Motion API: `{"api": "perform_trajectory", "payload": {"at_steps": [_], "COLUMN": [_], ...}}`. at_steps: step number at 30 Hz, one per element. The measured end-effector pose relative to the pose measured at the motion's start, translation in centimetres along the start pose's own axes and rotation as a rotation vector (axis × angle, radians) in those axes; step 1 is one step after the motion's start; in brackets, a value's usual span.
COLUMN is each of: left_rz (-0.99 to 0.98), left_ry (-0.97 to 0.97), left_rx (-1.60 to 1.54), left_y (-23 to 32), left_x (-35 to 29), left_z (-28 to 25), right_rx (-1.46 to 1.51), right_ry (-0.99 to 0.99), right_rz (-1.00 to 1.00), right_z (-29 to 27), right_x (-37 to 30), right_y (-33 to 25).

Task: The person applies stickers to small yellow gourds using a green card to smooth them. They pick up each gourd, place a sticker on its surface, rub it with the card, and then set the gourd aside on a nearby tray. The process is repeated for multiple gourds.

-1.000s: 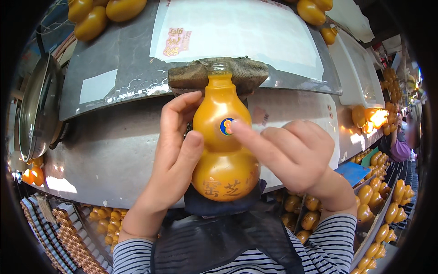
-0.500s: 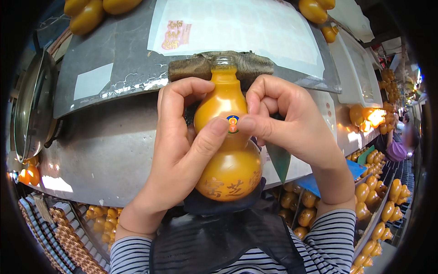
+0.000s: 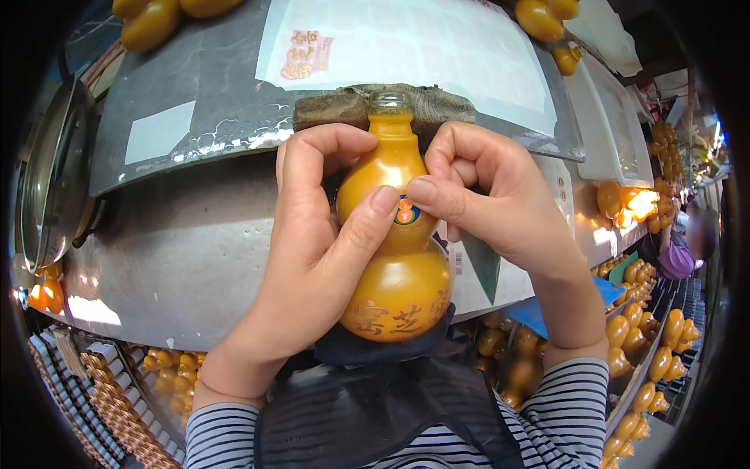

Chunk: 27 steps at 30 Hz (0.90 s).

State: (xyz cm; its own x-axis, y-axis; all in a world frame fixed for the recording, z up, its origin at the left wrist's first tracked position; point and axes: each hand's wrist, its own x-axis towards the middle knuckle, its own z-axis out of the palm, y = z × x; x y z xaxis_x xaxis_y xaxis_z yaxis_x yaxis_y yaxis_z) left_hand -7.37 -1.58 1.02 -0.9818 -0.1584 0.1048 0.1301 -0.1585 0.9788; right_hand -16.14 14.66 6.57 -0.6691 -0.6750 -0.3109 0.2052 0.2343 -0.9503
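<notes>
A glossy yellow gourd-shaped bottle [image 3: 394,293] lies tilted in front of me, its clear glass neck resting on a brown-grey roll [image 3: 332,111]. My left hand [image 3: 316,211] wraps round the left side of the upper bulb, thumb across the front. On that bulb is a small round sticker [image 3: 405,211], blue-rimmed with an orange figure. My right hand [image 3: 484,191] is closed at the bottle's right side, its thumb pressing at the sticker's upper right edge and the other fingers curled. Gold characters mark the lower bulb, whose base meets dark cloth at my apron [image 3: 367,399].
A dark board [image 3: 226,86] bears a white sheet [image 3: 406,55] and a small white label piece [image 3: 160,133]. At the left stands a metal pan [image 3: 58,172]. Several yellow gourd bottles [image 3: 617,336] fill crates below right. A person in purple [image 3: 678,258] is far right.
My right thumb has moved up slightly along the sticker, baring more of its lower part. The left hand keeps its hold while the view shifts a little.
</notes>
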Motion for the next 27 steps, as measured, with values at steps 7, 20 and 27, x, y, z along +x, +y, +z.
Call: {"api": "perform_trajectory", "payload": {"at_steps": [7, 20, 27], "left_rz": [0.018, 0.055, 0.031], "left_ry": [-0.015, -0.072, -0.073], "left_rx": [-0.027, 0.192, 0.174], "left_y": [-0.6, -0.6, -0.5], "left_x": [0.0, 0.0, -0.1], "left_z": [-0.3, -0.6, -0.4], "right_rx": [-0.155, -0.890, -0.921], "right_ry": [0.045, 0.095, 0.169], "right_rz": [-0.109, -0.756, -0.822], "right_z": [-0.2, 0.8, 0.9], "right_x": [0.0, 1.3, 2.3], "right_y": [1.0, -2.9, -2.8]}}
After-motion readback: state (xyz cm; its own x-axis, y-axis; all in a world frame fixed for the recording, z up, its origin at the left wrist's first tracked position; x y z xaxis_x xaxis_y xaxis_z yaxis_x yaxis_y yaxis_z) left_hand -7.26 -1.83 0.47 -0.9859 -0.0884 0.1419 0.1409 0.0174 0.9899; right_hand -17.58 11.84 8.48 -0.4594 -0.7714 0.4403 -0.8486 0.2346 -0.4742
